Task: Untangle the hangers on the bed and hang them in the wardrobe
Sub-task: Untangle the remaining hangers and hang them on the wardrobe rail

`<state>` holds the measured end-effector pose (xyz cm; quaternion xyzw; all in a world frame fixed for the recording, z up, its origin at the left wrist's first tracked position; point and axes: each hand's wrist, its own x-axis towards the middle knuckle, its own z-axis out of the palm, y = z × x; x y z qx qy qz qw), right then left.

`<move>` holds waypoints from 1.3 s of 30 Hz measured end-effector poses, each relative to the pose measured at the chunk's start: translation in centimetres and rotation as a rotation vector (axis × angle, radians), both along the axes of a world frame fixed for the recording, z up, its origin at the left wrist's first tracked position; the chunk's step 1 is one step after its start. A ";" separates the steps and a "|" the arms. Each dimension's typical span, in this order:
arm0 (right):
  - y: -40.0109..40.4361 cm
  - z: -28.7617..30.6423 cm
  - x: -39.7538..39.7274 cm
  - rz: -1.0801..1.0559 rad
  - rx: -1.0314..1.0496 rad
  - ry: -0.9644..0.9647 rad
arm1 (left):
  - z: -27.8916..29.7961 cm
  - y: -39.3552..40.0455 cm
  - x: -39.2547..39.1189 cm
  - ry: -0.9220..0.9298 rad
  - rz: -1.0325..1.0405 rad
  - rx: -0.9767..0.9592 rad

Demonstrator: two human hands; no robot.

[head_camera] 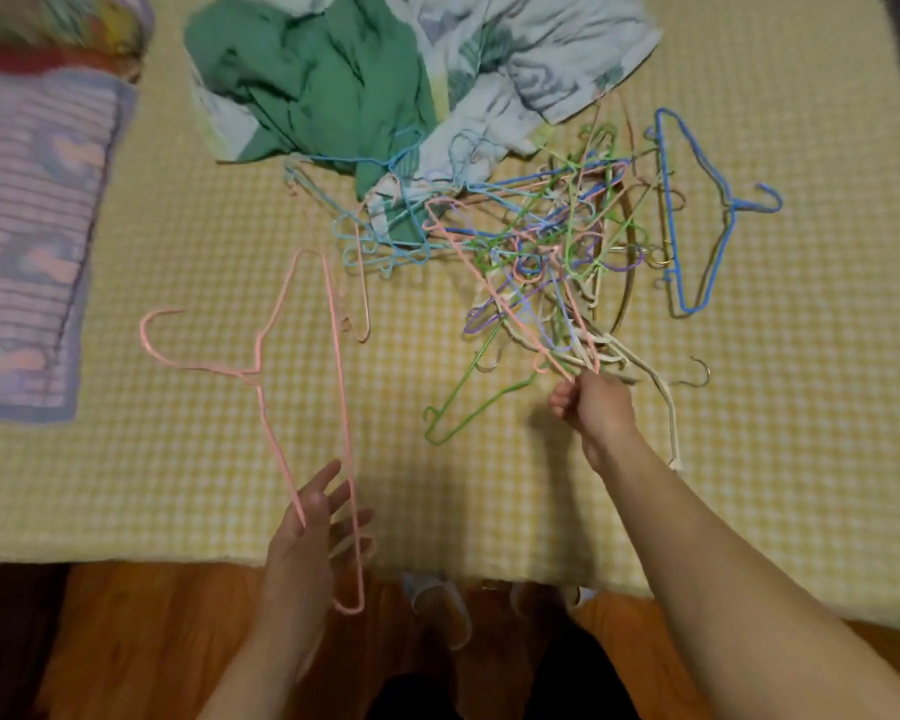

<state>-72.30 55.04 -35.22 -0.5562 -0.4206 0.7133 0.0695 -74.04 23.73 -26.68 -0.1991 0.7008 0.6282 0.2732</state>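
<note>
The bed (pixel 749 433) carries the tangle (pixel 552 236) just beyond the right hand (pixel 596 407), whose curled fingers pinch a pink hanger's corner; best drawn out slowly, lifting clear of snagged hooks. The left hand (pixel 307 532), fingers fairly straight, props a freed pink hanger (pixel 302 387).

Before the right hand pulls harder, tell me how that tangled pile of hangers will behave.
The tangled pile probably drags along as one clump, since hooks and bars interlock. It looks light: thin coated wire. The pink hanger the right hand pinches may flex slightly and snag rather than slide free.
</note>
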 end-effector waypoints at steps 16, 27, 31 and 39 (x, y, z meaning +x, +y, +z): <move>-3.9 18.5 9.1 -0.418 0.079 0.046 | 8.5 4.7 -2.7 0.036 -0.251 0.055; 5.1 27.2 11.5 -0.306 0.249 0.309 | 11.7 7.4 -4.4 -0.068 -0.276 0.048; 9.4 28.8 12.6 -0.300 0.536 0.085 | 12.7 8.8 -6.8 0.043 -0.199 -0.074; 14.2 28.9 15.3 0.249 0.695 -0.140 | 15.3 9.5 -10.6 -0.178 -0.558 -0.039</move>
